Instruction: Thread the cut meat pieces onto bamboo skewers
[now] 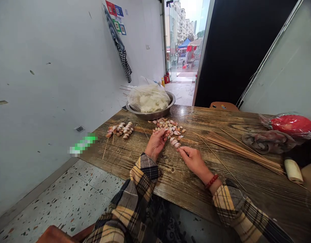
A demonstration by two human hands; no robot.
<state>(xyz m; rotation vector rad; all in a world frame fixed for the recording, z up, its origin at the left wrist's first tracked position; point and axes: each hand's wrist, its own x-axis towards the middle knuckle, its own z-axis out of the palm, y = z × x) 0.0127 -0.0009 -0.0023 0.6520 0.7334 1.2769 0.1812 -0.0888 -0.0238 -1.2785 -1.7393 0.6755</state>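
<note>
My right hand [194,160] grips the lower end of a thin bamboo skewer [174,142] threaded with several pale pink meat pieces. My left hand [156,143] pinches a piece at the skewer's upper end, next to a loose pile of meat pieces [168,125] on the wooden table [186,182]. Finished skewers [121,130] lie to the left of my hands.
A metal bowl [155,114] holding a plastic bag of white stuff stands at the table's far edge. A bundle of bare bamboo sticks [243,150] lies to the right, beyond it bags with red and dark contents [292,125]. A wall runs along the left.
</note>
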